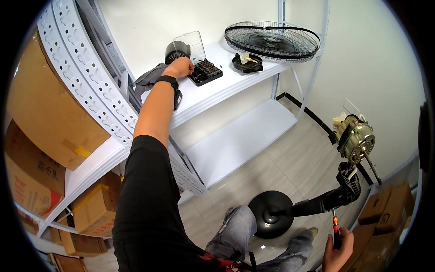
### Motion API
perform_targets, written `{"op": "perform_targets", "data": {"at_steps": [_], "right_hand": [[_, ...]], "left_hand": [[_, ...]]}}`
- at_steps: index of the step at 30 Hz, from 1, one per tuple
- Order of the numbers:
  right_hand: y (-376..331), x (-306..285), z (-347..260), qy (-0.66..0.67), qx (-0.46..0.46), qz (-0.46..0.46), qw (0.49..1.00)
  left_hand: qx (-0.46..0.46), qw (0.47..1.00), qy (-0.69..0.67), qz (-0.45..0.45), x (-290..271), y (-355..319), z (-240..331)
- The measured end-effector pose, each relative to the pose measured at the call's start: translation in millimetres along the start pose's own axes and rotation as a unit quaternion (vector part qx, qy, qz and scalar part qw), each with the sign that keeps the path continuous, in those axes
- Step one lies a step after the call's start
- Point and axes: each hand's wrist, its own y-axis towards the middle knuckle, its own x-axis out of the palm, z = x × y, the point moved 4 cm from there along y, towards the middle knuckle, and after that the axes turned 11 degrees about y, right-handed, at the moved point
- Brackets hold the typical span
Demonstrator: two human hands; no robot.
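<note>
My left hand (181,68) reaches out to the white shelf, its fingers bent together at the left edge of a black screwdriver bit case (206,72). Whatever those fingers pinch, if anything, is hidden. The case lies with its clear lid (192,44) raised and rows of small bits inside. Low on the right, my right hand (340,254) is closed around a red and black screwdriver (335,230), whose shaft points up to the black neck of a standing fan (324,201). A bare metal fan motor (355,138) with its shaft sticking out sits on top of that neck.
A wire fan guard (272,41) and a black part with a white piece (247,62) rest on the shelf. Behind my left hand are a dark round cover (174,51) and grey cloth (152,78). The round fan base (271,215) stands between my legs. Cardboard boxes (54,109) fill the left rack.
</note>
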Motion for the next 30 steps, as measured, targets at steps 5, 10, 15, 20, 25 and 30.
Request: {"op": "perform_targets", "data": {"at_steps": [5,10,15,20,25,30], "right_hand": [[-0.2,1.2,-2.2,0.018,-0.042,0.005,0.999],[-6.0,4.6,21.1,0.133,0.058,-0.013,0.989],[-7.1,0.5,18.2,0.061,0.015,-0.025,0.998],[-14.7,-9.7,-3.8,-0.085,-0.072,0.017,0.994],[-23.8,-0.5,5.6,-0.097,-0.097,0.105,0.985],[-60.1,-17.6,24.2,0.009,-0.068,0.092,0.993]], "left_hand": [[0.001,0.999,0.026,0.03,-0.6,6.0,2.0],[-0.022,0.999,-0.009,0.044,-3.9,8.2,9.8],[-0.053,0.984,-0.071,0.155,-23.6,-19.1,-12.0],[-0.015,0.953,-0.194,0.233,-66.9,-34.6,13.7],[0.013,0.889,-0.388,0.24,-107.6,-94.1,70.3],[0.08,0.831,-0.513,0.201,-119.6,-182.5,186.7]]}}
